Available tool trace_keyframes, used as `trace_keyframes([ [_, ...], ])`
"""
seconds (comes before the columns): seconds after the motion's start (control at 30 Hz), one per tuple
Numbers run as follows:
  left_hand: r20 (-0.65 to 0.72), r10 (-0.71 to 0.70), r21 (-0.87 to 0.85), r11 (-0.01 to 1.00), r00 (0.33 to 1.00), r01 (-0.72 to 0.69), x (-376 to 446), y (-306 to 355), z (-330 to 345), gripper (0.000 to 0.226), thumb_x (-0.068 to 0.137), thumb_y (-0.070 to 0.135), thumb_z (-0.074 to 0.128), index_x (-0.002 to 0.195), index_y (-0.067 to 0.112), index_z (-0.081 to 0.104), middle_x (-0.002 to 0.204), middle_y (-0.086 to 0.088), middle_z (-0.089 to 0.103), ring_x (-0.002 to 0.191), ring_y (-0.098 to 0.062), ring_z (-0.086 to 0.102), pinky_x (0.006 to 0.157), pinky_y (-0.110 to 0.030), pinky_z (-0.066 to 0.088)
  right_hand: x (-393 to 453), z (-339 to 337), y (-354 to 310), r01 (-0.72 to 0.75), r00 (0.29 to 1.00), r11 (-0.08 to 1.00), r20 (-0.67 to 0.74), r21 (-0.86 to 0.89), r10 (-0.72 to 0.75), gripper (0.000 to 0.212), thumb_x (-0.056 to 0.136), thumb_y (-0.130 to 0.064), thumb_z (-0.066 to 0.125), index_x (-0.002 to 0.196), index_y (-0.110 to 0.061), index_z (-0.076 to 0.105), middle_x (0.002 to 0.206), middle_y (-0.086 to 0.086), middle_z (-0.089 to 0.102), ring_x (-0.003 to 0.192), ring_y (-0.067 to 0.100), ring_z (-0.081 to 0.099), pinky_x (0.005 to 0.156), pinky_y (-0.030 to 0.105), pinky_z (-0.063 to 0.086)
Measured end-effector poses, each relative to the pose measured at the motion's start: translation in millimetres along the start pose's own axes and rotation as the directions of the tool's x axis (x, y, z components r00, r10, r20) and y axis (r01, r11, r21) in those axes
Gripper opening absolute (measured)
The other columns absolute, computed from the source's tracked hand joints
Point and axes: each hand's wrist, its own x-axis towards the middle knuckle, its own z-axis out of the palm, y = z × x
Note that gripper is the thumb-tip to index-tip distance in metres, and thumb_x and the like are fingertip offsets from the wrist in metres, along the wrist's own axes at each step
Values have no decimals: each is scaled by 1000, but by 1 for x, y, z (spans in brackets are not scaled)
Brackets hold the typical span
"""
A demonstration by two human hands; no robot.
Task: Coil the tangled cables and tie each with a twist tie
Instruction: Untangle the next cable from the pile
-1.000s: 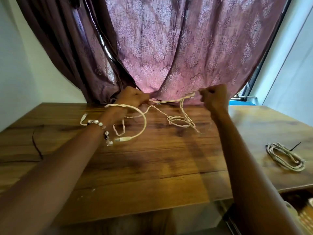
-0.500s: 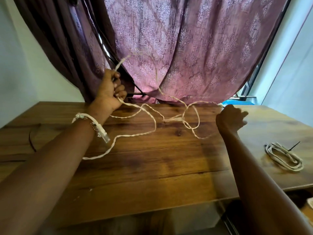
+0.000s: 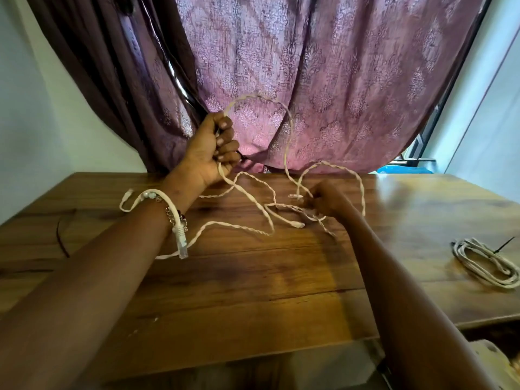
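Above the tabletop [image 3: 253, 291], left hand [image 3: 209, 153] fists the tangled cable [image 3: 247, 198] high so right hand [image 3: 327, 201] pinches loops free.

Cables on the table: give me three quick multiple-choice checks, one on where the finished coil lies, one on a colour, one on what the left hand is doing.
1. Where does the coiled cable lie on the wooden table?
A. near the right edge
B. under the left forearm
C. against the curtain

2. What colour is the loose cable?
A. black
B. off-white
C. blue

3. What is the left hand doing?
A. resting flat on the table
B. hanging open and holding nothing
C. raised and gripping the loose cable

Answers: 1 A, the coil sits far right, apart from both arms. 2 B, its strands and plug are pale cream. 3 C, its fingers curl round the cable above the table, while the right hand holds the tangle lower down.
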Motion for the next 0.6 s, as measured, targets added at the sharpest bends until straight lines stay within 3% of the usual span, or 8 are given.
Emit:
trace_keyframes([
  [0.1, -102, -73, 153, 984, 992, 88, 1, -2, -19, 36, 97, 32, 37, 63, 22, 36, 35, 5, 24, 26, -4, 17, 29, -14, 11, -3, -14, 5, -66, 953, 907, -243, 415, 180, 17, 85, 0, 58, 76, -6, 71, 71, 9, 68, 62, 23, 64, 63, 38, 55],
  [0.2, -248, -56, 365, 920, 967, 146, 4, -22, -31, 33, 99, 37, 40, 72, 20, 47, 38, 7, 29, 27, -3, 18, 32, -9, 14, -8, -39, -15, 41, 931, 728, -291, 684, 221, 23, 86, 14, 52, 73, 2, 65, 64, 6, 65, 55, 15, 60, 56, 33, 53],
  [0.23, -273, -14, 436, 890, 962, 137, 5, -30, -34, 33, 99, 37, 40, 75, 18, 51, 41, 8, 31, 28, -2, 19, 33, -8, 16, -7, -47, -21, 67, 936, 813, -319, 578, 149, 18, 87, 12, 53, 76, 5, 65, 61, 5, 64, 54, 13, 60, 57, 31, 51],
  [0.3, -288, 49, 536, 836, 956, 119, 9, -47, -36, 34, 101, 34, 41, 77, 15, 56, 49, 4, 35, 30, -2, 23, 34, -8, 19, -4, -63, -28, 41, 956, 995, -285, -89, -64, 13, 87, -5, 62, 78, 0, 70, 65, 11, 66, 63, 20, 64, 62, 27, 44],
  [0.33, -287, 67, 576, 809, 955, 116, 10, -54, -36, 34, 101, 32, 42, 76, 14, 57, 53, 2, 36, 30, -3, 25, 34, -8, 21, -2, -71, -30, 18, 961, 934, -251, -357, -115, 14, 85, -14, 66, 77, -5, 71, 68, 13, 68, 68, 23, 66, 64, 26, 44],
  [0.4, -286, 75, 638, 759, 955, 132, 11, -67, -32, 31, 99, 28, 46, 75, 13, 59, 58, -1, 40, 31, -3, 29, 34, -10, 24, 2, -82, -32, 11, 974, 886, -195, -463, -114, 18, 79, -25, 75, 69, -10, 72, 61, 9, 69, 62, 19, 68, 66, 24, 49],
  [0.53, -235, -17, 637, 753, 972, 167, 6, -89, -16, 16, 95, 16, 54, 84, 7, 61, 61, -6, 51, 32, -5, 42, 35, -13, 33, 7, -82, -41, -10, 969, 998, -245, 57, 24, 22, 75, -16, 79, 67, 3, 70, 54, 8, 64, 35, 1, 54, 52, 26, 51],
  [0.6, -174, -42, 628, 765, 984, 144, 5, -102, -9, 7, 92, 11, 60, 92, 6, 64, 64, -7, 60, 37, -7, 53, 39, -16, 42, 3, -74, -46, -62, 965, 883, -197, 465, 171, 20, 76, -2, 76, 70, 13, 63, 54, 12, 63, 37, 8, 58, 43, 26, 52],
])
